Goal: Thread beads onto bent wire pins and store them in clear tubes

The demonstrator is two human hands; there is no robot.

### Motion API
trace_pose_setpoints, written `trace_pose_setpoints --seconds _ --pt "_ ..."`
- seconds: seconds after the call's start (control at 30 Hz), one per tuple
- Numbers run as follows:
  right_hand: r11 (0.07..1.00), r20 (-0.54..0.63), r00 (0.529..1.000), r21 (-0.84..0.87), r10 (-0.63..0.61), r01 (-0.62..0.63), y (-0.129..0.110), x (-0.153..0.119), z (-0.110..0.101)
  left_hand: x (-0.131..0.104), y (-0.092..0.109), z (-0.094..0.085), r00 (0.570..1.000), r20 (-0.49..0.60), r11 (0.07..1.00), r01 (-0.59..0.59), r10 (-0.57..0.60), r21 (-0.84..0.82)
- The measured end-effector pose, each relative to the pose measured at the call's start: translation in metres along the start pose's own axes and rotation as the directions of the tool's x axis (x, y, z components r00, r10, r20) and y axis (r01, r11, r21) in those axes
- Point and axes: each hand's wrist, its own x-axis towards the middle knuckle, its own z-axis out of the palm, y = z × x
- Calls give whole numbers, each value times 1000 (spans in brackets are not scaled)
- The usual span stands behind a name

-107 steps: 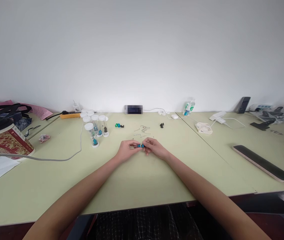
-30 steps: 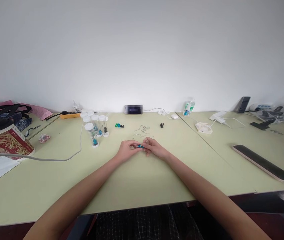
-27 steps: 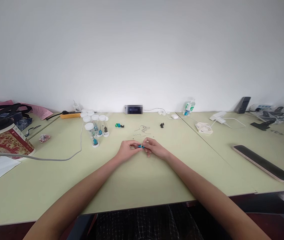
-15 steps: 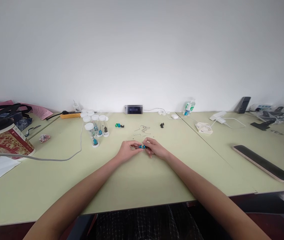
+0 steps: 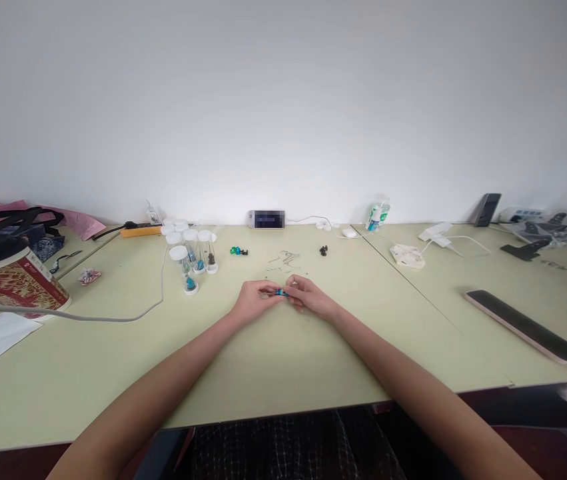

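Close together over the table, both hands pinch a small shiny blue part (image 5: pixel 280 292) at their fingertips; its exact kind is too small to make out. My left hand (image 5: pixel 256 299) is closed on its left end, where a thin dark length shows beside the fingers. My right hand (image 5: pixel 310 297) has thumb and fingers closed at the right end, hiding much of it. Just beyond lie several thin metal rods (image 5: pixel 286 259), some bent. Small green, blue and black parts (image 5: pixel 238 251) lie farther left, and a little pile of black parts (image 5: pixel 324 251) farther right.
Several clear capped tubes (image 5: pixel 184 270) stand left, near a grey cable (image 5: pixel 113 320) and a large paper cup (image 5: pixel 18 280). A phone (image 5: pixel 266 219) leans on the wall. Rightward are a small bottle (image 5: pixel 378 216), a white adapter (image 5: pixel 436 232) and a long dark-topped bar (image 5: pixel 524 325).
The fingers of my right hand have shifted slightly left, closer to my left fingertips, and less of the blue part shows. Everything else on the table stays put.
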Motion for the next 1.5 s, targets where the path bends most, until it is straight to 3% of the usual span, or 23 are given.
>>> trace_pose_setpoints --seconds 0.57,1.07,1.5 --pt "1000 -17 1000 -19 -5 5 0 0 0 1 -2 0 1000 -24 1000 7 -7 14" --pt "1000 5 1000 -11 26 -25 -2 0 1 0 2 0 1000 26 1000 -5 5 -4" --pt "1000 -12 1000 2 -11 11 1 1 -1 1 -1 0 1000 -19 1000 12 -12 -7"
